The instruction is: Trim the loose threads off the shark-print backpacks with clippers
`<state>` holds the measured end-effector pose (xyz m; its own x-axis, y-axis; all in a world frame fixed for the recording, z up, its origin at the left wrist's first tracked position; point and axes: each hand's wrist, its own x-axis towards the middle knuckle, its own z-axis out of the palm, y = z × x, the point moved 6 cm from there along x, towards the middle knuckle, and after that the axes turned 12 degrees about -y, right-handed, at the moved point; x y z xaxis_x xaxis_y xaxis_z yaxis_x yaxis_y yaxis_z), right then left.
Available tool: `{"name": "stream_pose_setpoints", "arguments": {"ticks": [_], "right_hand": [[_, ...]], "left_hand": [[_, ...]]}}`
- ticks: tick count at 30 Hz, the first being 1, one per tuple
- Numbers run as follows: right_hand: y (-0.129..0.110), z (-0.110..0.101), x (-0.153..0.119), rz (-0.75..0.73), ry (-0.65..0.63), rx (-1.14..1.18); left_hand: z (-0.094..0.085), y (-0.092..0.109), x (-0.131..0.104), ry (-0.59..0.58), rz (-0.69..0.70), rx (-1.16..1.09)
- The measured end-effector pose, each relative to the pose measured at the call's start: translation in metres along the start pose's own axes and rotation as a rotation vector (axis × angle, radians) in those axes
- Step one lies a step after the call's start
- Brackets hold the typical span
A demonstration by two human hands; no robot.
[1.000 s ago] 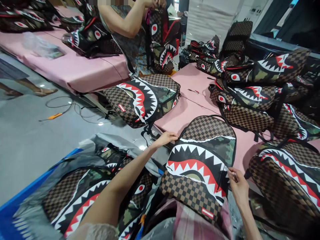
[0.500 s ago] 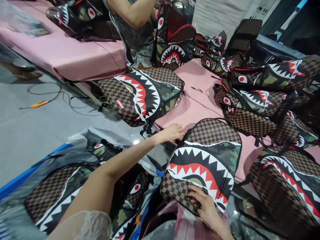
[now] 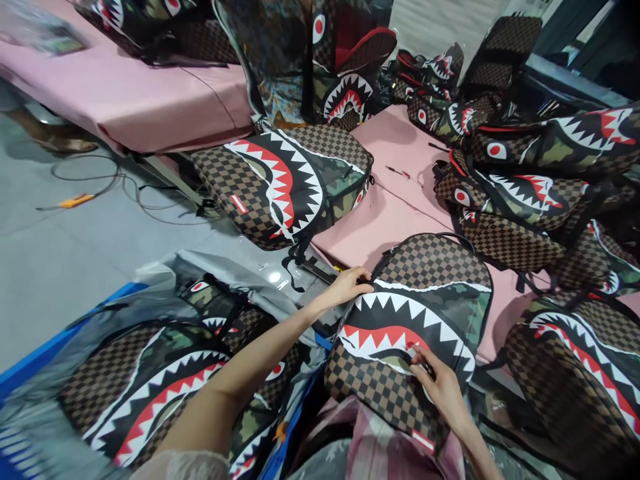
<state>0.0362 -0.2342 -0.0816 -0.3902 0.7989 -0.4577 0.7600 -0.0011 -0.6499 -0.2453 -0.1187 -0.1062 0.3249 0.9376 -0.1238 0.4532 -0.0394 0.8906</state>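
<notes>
A backpack (image 3: pixel 440 320) with brown check, camouflage and a red-and-white shark mouth leans upright before me at the pink table's near edge. My left hand (image 3: pixel 347 285) is closed on its upper left edge, thumb toward the front panel. In front of the shark mouth is my right hand (image 3: pixel 440 383), its fingers bent and drawn together; anything small between them is hidden. A small red-and-white label (image 3: pixel 423 443) shows at the bag's lower end. Another shark-mouth backpack (image 3: pixel 265 180) lies beyond my left hand, overhanging the table edge.
A grey-lined blue bin (image 3: pixel 75 333) holding several backpacks stands at lower left. More bags (image 3: pixel 515 247) are piled along the right. A small thin tool (image 3: pixel 399 173) lies on the pink table (image 3: pixel 390 207). A person (image 3: pixel 280 67) stands at the far side. A cable (image 3: pixel 120 177) crosses the floor.
My left hand has come down onto the backpack's edge. My right hand has moved up and right across its front, its fingers drawing together and uncovering the label. The view has tilted down slightly.
</notes>
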Motion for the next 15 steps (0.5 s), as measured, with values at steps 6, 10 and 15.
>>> {"name": "stream_pose_setpoints", "arguments": {"ticks": [6,10,15], "right_hand": [[-0.029,-0.02,0.025,-0.04,0.01,-0.176],[-0.084,-0.047,0.057,-0.124,0.11,-0.464],[-0.162,-0.054,0.102,-0.293,0.189,-0.868]], "left_hand": [[-0.008,0.014,0.006,-0.02,0.056,0.02],[-0.005,0.021,-0.002,0.15,0.038,0.012],[0.007,0.022,-0.006,0.301,-0.027,-0.055]]}}
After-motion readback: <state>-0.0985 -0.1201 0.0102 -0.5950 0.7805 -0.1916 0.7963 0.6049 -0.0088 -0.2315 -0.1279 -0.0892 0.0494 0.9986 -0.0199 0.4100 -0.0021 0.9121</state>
